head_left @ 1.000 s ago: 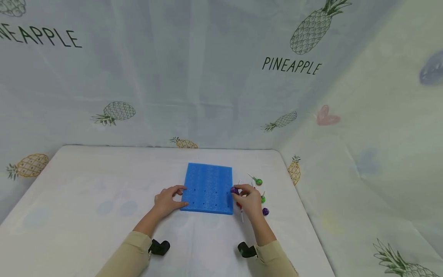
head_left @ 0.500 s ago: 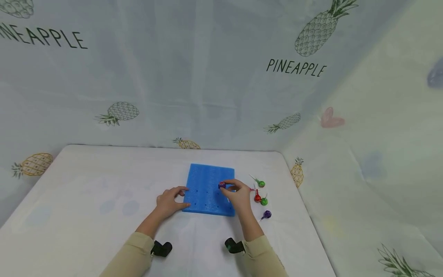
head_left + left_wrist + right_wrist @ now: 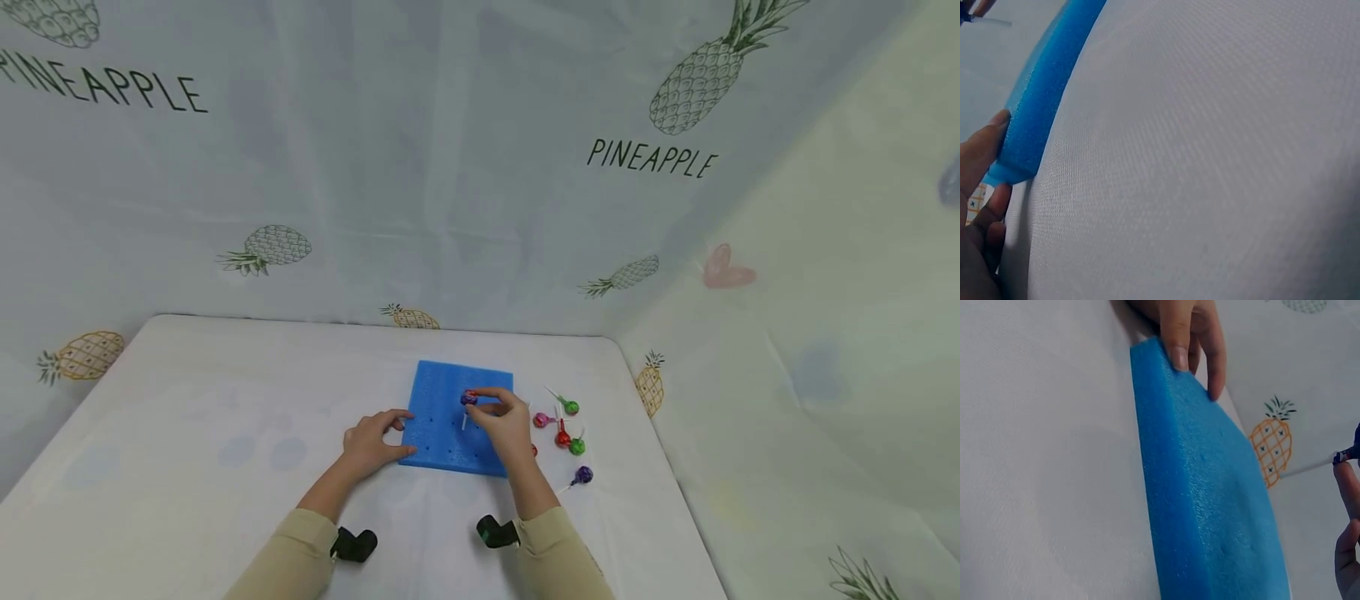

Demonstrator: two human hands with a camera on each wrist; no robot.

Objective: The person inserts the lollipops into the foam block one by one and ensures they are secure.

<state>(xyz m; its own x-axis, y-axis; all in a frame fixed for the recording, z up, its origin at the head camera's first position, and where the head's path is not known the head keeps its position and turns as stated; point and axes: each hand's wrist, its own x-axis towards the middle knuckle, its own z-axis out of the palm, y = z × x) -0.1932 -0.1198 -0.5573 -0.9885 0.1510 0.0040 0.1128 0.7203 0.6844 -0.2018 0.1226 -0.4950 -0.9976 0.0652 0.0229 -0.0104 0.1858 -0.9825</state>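
Observation:
A blue foam board (image 3: 438, 381) with small holes lies on the white table. Its left edge is held by my left hand (image 3: 369, 443), the thumb on top at the near corner and curled fingers against the side, as the left wrist view shows. Above the board, my right hand (image 3: 506, 425) pinches a purple-and-red wrapped lollipop (image 3: 468, 397) by its head between thumb and fingers. The white stick points down, apart from the board. At the right wrist view's edge, part of the lollipop (image 3: 1349, 454) shows beside the fingers.
Right of the board lie loose lollipops: a pink one (image 3: 540, 420), a red one (image 3: 563, 438), two green ones and a purple one (image 3: 582, 475). Another red one peeks out beside my right wrist. A pineapple-printed cloth (image 3: 375, 250) hangs behind the table (image 3: 247, 367).
My right hand has carried the lollipop leftward from the board's right edge to above its middle, and the stick now points down. My left hand keeps its hold on the board.

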